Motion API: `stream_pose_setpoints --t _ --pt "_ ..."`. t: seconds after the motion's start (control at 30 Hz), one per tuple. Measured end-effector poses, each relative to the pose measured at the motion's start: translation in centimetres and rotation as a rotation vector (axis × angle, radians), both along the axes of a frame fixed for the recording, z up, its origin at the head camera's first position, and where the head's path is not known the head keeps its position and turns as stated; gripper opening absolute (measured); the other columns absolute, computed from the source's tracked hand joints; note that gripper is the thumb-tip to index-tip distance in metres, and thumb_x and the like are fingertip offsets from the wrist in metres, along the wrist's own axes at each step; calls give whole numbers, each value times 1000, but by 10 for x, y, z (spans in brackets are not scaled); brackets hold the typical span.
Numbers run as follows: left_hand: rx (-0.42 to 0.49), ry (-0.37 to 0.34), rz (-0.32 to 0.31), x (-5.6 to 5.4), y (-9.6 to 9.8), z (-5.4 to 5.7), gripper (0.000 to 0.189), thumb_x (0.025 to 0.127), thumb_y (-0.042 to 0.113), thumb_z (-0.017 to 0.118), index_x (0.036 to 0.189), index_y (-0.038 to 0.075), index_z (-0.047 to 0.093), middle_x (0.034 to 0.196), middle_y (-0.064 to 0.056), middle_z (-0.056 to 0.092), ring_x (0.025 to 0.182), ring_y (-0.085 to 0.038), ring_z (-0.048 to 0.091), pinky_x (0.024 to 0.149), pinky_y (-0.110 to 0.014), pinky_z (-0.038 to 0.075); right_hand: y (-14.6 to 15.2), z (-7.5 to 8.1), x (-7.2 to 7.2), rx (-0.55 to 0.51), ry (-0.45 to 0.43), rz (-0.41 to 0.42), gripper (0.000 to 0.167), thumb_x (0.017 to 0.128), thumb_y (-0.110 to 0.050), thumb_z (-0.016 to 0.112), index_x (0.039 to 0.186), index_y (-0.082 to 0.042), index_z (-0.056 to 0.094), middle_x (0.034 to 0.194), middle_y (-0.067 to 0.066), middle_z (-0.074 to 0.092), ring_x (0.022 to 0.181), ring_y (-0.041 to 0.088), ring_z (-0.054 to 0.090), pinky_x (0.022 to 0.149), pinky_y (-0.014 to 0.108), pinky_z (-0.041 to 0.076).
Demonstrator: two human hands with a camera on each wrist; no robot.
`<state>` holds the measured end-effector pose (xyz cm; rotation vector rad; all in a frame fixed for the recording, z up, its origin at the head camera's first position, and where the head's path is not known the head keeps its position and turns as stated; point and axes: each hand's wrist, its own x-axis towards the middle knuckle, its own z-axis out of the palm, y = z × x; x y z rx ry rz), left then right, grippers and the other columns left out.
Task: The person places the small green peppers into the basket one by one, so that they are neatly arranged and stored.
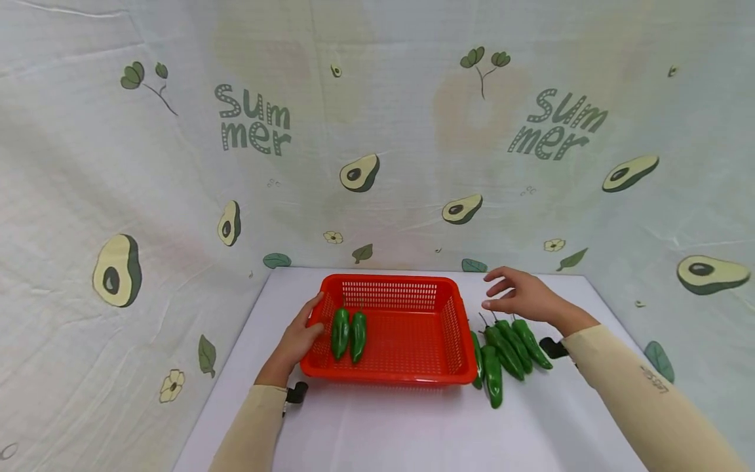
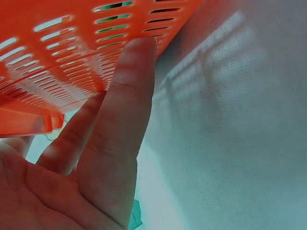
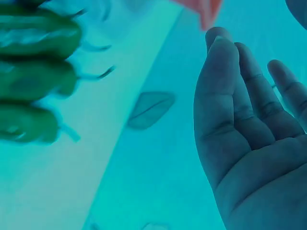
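Note:
A red plastic basket [image 1: 389,379] with slotted walls sits in the middle of the table, two green peppers [image 1: 349,334] lying side by side at its left end. My left hand [image 1: 297,337] grips the basket's left side, thumb over the rim. In the left wrist view its fingers [image 2: 125,100] lie against the slotted outside. To the right of the basket, my right hand [image 1: 522,295] is raised with loosely bent fingers and nothing in them. It hovers near the stems of several green peppers [image 1: 501,351] on the table. One of these is partly hidden by the basket's right rim.
A white cloth covers the table [image 1: 377,432]. Behind and at both sides hangs a printed curtain [image 1: 401,131] with avocados and leaves, close to the table's back edge. Dark wrist-worn pieces [image 1: 552,347] sit on both forearms.

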<state>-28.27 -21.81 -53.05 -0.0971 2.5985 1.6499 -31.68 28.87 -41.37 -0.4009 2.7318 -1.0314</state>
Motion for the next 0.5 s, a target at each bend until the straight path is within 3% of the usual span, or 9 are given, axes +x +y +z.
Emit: stream_pose_setpoints --t 0.3,0.5 --pt "-8 -16 11 1 -5 -1 73 97 23 54 162 50 33 160 -14 46 125 -38 56 100 -58 53 57 -62 12 86 48 -93 67 90 -38 85 138 -1 57 124 25 69 104 35 71 84 51 60" --pt "12 -16 20 0 1 -3 74 96 22 54 162 51 35 161 -12 44 126 -37 55 101 -59 52 87 -77 13 134 37 -149 69 90 -37 84 140 1 55 126 29 66 112 45 66 85 56 57"
